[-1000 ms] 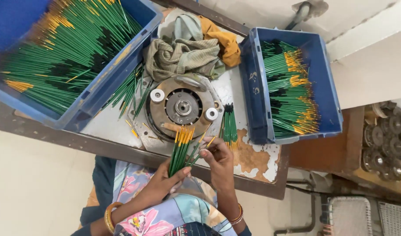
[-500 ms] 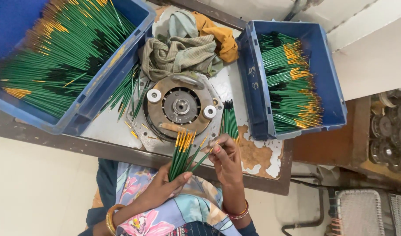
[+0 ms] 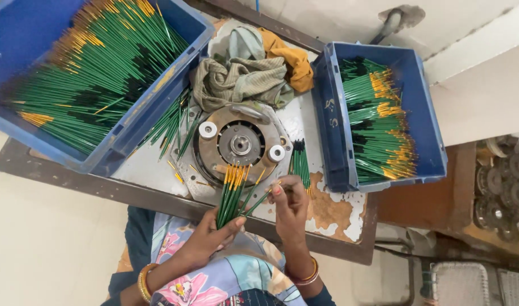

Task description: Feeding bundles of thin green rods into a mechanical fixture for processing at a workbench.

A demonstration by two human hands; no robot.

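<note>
- Left hand (image 3: 211, 241) clenched round a bundle of green sticks (image 3: 232, 195), yellow tips fanned up toward the round metal machine (image 3: 236, 144).
- Right hand (image 3: 287, 198) pinched on a single green stick (image 3: 258, 203) — drawn out sideways from the bundle, or so it seemed; fingertips too small to tell for sure.
- Could have slipped: loose fan, outer sticks barely gripped, apt to spill over the table edge (image 3: 327, 246).
- Just beside the right hand, a small sheaf of sticks (image 3: 300, 164) lay on the plate — easily knocked.
- Left blue crate (image 3: 129, 136), right blue crate (image 3: 333, 130) and crumpled cloths (image 3: 248, 71) crowded the worktop.
</note>
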